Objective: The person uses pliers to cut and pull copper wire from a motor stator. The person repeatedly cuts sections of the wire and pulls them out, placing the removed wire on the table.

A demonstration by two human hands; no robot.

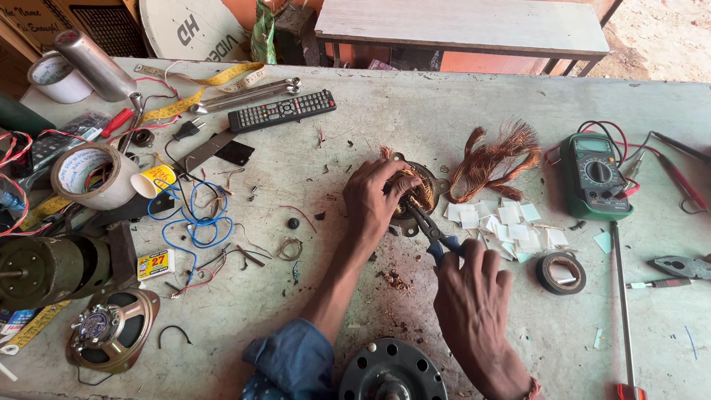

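Note:
My left hand (374,198) rests on a round motor stator (426,194) with copper winding, gripping its near side on the grey workbench. My right hand (474,285) holds blue-handled pliers (437,237), whose jaws reach into the stator's copper wire. A bundle of pulled copper wire (492,159) lies just right of the stator. Small white paper slips (507,222) are scattered beside it.
A green multimeter (595,176) with red and black leads sits at right, near a roll of black tape (561,272) and grey pliers (680,266). A remote (281,111), wrenches, tape rolls, blue wire (192,215), a speaker (111,330) and a motor cover (390,370) crowd the bench.

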